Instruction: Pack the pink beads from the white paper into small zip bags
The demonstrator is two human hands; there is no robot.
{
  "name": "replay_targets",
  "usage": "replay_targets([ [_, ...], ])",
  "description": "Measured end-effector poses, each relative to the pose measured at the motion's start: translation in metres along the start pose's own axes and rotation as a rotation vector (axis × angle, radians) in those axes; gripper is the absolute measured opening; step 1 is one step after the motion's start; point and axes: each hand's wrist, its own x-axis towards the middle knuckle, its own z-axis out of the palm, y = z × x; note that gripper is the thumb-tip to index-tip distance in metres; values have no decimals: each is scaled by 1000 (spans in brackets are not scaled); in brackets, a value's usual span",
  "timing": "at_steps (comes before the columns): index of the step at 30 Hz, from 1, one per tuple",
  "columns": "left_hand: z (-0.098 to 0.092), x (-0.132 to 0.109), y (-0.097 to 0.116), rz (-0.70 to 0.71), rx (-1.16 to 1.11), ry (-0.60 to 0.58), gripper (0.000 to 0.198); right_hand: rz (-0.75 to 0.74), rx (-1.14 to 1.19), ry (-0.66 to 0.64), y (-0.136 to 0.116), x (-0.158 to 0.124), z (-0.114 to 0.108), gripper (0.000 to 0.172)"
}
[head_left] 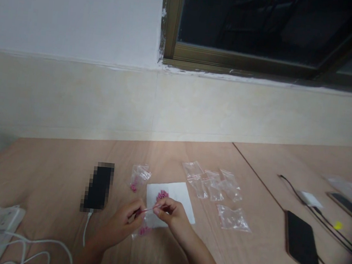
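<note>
Between my two hands hangs a small clear zip bag [147,221], with a few pink bead-like pieces [143,230] low inside it. My left hand [128,218] pinches the left end of its top edge. At the right end, the fingertips of my right hand [172,215] are closed on the same edge. Just beyond my right fingers, a pile of pink pieces [163,194] lies on a white sheet of paper [185,195]. My right hand is over part of that sheet. Another clear bag [141,172] holding some pink pieces rests on the table to the sheet's left.
Several clear zip bags [212,185] lie right of the paper, with one more bag [234,218] nearer me. A dark phone [98,187] with a white cable is at left, near a white power strip [2,223]. A black tablet-like device [302,241] and cables lie at right.
</note>
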Motion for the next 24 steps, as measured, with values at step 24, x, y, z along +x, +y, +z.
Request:
replay_targets([
  [24,-8,10,17,-14,24,-110,25,-80,-110,-75,-34,-2,1,24],
])
